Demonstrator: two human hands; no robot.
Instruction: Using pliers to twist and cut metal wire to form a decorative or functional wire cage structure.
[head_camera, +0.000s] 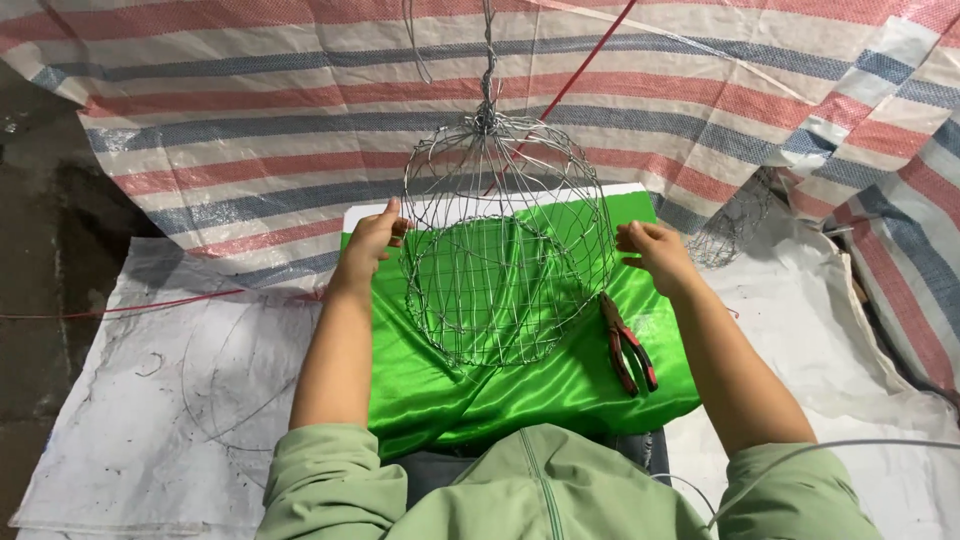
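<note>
Striped tarpaulin (250, 130): woven plastic sheet in red, blue and white bands, draped as a backdrop and creased.

White sacking (140, 400): coarse, soiled sheets spread flat on the ground, with loose loops of thin wire lying on them.

Green cloth (560, 385): glossy satin, bright green, spread over the person's lap and rumpled into soft folds.

Wire frame (505, 250): rounded cage of thin silver wire, ribs gathered to a twisted knot at the top, hanging from a wire above the green cloth, between the two hands. A second, smaller wire form seems to lie to the right, though it is hard to make out.

Left hand (372, 240): fingers closed on the frame's left rim.

Right hand (655, 250): fingers curled at the right rim, apparently pinching a wire; the contact is not clear.

Pliers (627, 345): red-handled, lying on the cloth just below the right hand, untouched.

Handling note: the frame looks light and springy, so an even hold on both sides, without squeezing, would best keep the ribs from bending out of round.
</note>
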